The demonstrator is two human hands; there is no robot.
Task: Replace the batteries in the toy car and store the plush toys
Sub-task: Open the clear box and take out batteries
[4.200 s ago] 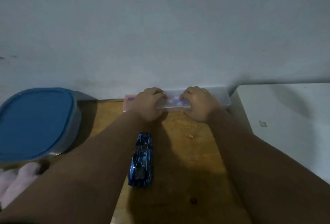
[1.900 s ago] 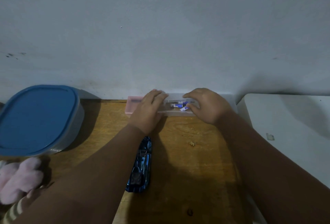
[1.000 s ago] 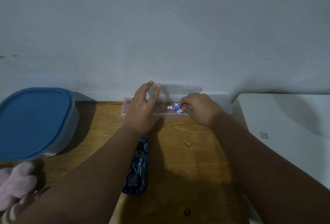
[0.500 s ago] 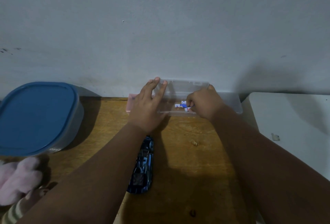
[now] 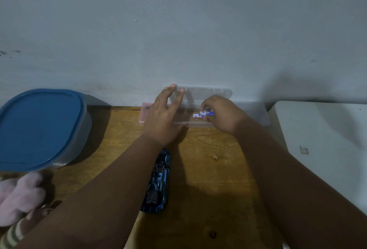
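A clear plastic case (image 5: 200, 124) lies against the wall on the wooden table (image 5: 208, 179), its lid (image 5: 206, 95) tipped up. My left hand (image 5: 163, 117) holds the lid up, fingers spread on its left edge. My right hand (image 5: 222, 114) reaches into the case and pinches blue-and-white batteries (image 5: 200, 114). The blue toy car (image 5: 157, 183) lies on the table under my left forearm, partly hidden. A pink plush toy (image 5: 18, 195) sits at the lower left, with a striped plush (image 5: 12, 236) below it.
A large tub with a blue lid (image 5: 37, 127) stands at the left. A pink case (image 5: 145, 113) lies left of the clear one. A white surface (image 5: 325, 145) adjoins the table on the right. The wall is close behind.
The clear case's lid was shut, then my left hand raised it. My right hand went into the case and now pinches the batteries.
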